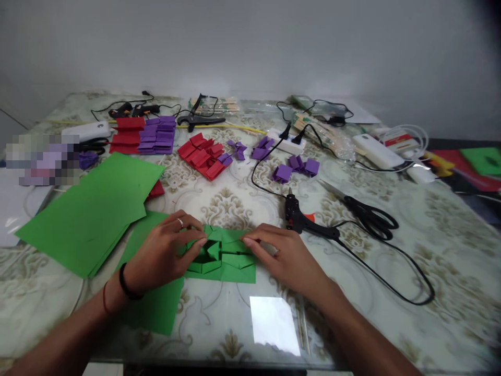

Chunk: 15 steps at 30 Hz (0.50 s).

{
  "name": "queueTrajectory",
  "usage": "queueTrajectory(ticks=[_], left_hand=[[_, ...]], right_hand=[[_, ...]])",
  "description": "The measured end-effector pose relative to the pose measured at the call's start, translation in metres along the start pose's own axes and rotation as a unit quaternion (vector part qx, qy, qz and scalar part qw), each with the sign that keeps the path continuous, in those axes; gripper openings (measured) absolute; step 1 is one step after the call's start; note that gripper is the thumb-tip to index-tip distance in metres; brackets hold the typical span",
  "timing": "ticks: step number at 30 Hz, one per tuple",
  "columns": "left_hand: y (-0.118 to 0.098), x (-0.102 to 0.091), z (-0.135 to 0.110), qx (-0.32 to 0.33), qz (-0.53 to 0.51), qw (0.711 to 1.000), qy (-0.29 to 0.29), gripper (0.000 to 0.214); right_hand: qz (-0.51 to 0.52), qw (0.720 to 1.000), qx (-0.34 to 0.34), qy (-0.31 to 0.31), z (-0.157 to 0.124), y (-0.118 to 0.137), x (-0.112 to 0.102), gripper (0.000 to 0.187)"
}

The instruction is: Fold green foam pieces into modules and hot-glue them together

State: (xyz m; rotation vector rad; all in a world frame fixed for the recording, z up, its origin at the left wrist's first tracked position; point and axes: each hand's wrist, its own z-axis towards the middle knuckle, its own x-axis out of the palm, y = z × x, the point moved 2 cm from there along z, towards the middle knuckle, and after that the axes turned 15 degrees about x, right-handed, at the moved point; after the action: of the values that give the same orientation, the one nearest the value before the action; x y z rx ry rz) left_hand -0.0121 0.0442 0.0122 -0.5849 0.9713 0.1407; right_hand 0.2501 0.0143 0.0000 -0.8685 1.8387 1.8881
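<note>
A folded green paper [238, 269] lies on the table in front of me, with raised flaps and an opened pocket on its left half. My left hand [174, 243] pinches a flap at the paper's upper left, thumb and fingers together. At the upper right edge, my right hand [284, 250] grips the same paper between thumb and fingers. Under my left forearm lies a flat green sheet [156, 308]. More green sheets [90, 214] are stacked to the left, partly over a red folded piece [155, 191].
A black glue gun [309, 223] and black-handled scissors [370, 214] lie right of my hands, the gun's cord looping forward. Behind are red folded paper [205, 156], purple folded pieces [282, 173], a white power strip [285, 141] and pliers-like black tool [199, 120].
</note>
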Motion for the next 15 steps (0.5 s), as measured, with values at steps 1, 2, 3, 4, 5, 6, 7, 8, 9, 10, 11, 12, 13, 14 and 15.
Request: queueTrajectory(ticks=[1,2,3,4,5,6,7,8,9,10,11,12,13,14,15], left_hand=[[-0.001,-0.002,0.001,-0.004,-0.010,1.000,0.004,0.020],[-0.001,-0.005,0.002,-0.008,-0.024,1.000,0.009,0.023],[-0.001,-0.008,0.002,-0.011,-0.042,0.999,0.011,0.027],[0.000,-0.011,0.003,-0.013,-0.062,0.998,0.013,0.032],[0.001,-0.014,0.003,-0.016,-0.080,0.997,0.014,0.036],[0.002,-0.017,0.003,-0.019,-0.095,0.995,0.018,0.040],[0.003,-0.020,0.004,-0.022,-0.105,0.994,0.023,0.043],[0.004,-0.022,0.004,-0.025,-0.110,0.993,0.026,0.046],[0.005,-0.023,0.004,-0.027,-0.110,0.993,0.030,0.049],[0.006,-0.023,0.003,-0.030,-0.110,0.993,0.036,0.052],[0.007,-0.022,0.003,-0.033,-0.108,0.993,0.042,0.054],[0.009,-0.020,0.002,-0.036,-0.106,0.993,0.046,0.055],[0.010,-0.018,0.001,-0.039,-0.101,0.993,0.049,0.055],[0.011,-0.015,0.000,-0.039,-0.095,0.993,0.052,0.054],[0.012,-0.012,-0.001,-0.038,-0.086,0.994,0.056,0.052]], right_hand=[[-0.002,1.000,-0.001,0.005,0.000,0.000,0.000,0.029],[-0.004,1.000,-0.004,0.010,-0.001,0.000,0.001,0.029],[-0.006,1.000,-0.007,0.013,-0.001,0.000,0.001,0.029],[-0.007,1.000,-0.009,0.015,-0.001,0.000,0.001,0.029],[-0.007,1.000,-0.011,0.016,-0.001,0.000,0.002,0.028],[-0.006,1.000,-0.013,0.016,-0.001,0.000,0.002,0.027],[-0.004,1.000,-0.016,0.014,-0.001,0.000,0.002,0.026],[-0.002,1.000,-0.020,0.013,-0.001,0.001,0.003,0.025],[0.001,1.000,-0.024,0.012,-0.001,0.001,0.003,0.025],[0.003,1.000,-0.027,0.013,-0.002,0.001,0.004,0.025],[0.005,0.999,-0.031,0.014,-0.002,0.002,0.005,0.024],[0.005,0.999,-0.033,0.016,-0.002,0.002,0.006,0.024],[0.006,0.999,-0.035,0.016,-0.003,0.002,0.007,0.023],[0.006,0.999,-0.035,0.016,-0.003,0.002,0.009,0.022],[0.007,0.999,-0.034,0.014,-0.004,0.002,0.010,0.020]])
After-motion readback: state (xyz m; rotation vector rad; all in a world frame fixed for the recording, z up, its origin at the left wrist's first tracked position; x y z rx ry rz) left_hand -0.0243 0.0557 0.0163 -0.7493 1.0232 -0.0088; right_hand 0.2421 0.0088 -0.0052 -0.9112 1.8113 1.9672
